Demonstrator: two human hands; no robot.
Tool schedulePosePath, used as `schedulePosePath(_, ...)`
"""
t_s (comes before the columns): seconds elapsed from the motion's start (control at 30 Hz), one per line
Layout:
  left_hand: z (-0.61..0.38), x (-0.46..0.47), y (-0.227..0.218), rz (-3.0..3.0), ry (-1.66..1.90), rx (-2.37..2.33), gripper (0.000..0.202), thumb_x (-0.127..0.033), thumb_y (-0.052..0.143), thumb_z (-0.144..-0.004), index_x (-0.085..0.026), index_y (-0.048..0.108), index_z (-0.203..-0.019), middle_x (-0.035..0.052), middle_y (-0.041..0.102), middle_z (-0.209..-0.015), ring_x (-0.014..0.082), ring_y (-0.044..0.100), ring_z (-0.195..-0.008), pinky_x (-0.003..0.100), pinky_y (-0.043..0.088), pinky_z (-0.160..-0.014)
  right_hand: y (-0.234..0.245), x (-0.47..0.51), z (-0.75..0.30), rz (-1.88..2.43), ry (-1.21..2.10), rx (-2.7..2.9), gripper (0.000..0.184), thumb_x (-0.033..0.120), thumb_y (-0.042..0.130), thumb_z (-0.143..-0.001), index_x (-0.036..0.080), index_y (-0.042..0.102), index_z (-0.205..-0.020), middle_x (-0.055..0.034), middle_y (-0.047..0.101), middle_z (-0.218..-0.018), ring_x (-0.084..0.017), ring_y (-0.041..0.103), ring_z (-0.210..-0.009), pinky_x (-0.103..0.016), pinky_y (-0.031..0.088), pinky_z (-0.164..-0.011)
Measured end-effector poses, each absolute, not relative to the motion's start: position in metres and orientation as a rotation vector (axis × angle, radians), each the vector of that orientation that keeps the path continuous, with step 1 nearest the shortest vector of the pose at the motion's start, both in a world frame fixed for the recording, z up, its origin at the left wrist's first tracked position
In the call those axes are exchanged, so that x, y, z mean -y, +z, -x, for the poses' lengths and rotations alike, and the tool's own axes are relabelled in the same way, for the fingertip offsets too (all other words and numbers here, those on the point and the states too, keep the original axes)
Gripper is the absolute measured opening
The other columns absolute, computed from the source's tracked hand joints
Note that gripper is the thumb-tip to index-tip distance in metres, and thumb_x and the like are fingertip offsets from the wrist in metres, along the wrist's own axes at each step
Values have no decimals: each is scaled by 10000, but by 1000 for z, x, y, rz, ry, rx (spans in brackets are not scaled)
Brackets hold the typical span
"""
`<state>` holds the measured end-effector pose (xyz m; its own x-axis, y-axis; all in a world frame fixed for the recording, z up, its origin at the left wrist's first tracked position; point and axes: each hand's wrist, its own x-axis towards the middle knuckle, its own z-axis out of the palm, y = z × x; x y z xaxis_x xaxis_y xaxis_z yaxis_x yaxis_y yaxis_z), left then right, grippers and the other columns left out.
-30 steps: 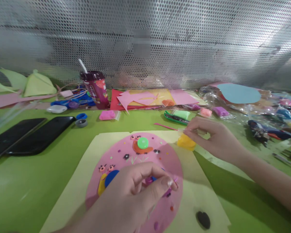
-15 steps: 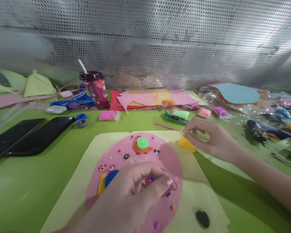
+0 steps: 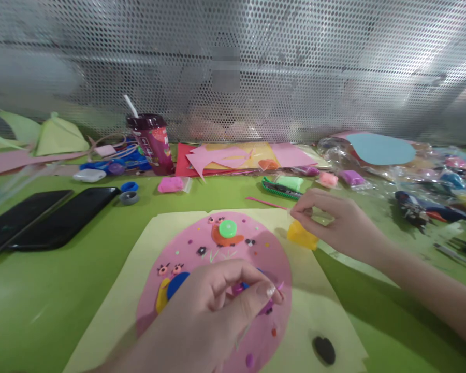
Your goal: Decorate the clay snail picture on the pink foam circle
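Note:
My left hand (image 3: 213, 305) is over the pink paper circle (image 3: 272, 233), its thumb and forefinger pinched together. A small purple tip (image 3: 281, 286) shows at the fingertips, but I cannot make out whether it is held or lies behind them. My right hand (image 3: 334, 217) pinches the clear wrap of a packet of yellow clay (image 3: 303, 235) at the upper right edge of the pale yellow paper (image 3: 120, 311). The circle carries an orange clay snail (image 3: 220, 235) with a green shell (image 3: 228, 228), a blue and yellow shape (image 3: 175, 288) partly covered by my left hand, and several small clay dots.
A black clay piece (image 3: 324, 350) lies on the paper at lower right. Beyond are a pink stick (image 3: 266, 202), a green cutter (image 3: 281, 189), a pink clay packet (image 3: 171, 184) and a drink cup (image 3: 155, 145). Two phones (image 3: 66, 217) lie at left, coloured sheets (image 3: 233, 155) behind.
The yellow clay packet has shifted slightly to the right and down under my right hand, whose fingers have drawn closer together. My left hand stays almost still.

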<state>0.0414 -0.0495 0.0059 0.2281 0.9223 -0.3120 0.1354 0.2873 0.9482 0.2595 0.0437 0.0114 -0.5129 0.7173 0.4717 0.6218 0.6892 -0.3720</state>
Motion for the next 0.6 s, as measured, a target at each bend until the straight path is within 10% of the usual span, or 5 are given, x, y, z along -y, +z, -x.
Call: schedulePosePath(0.6, -39, 49, 8, -1139, 590, -1237, 238, -399, 535, -821, -179, 626, -796, -105, 320, -302, 54, 264, -263, 153, 149, -297, 15, -38, -260, 881, 236, 2358, 110, 206, 509, -882, 206, 595, -813, -29, 596, -756, -126, 529, -633, -259, 422, -540)
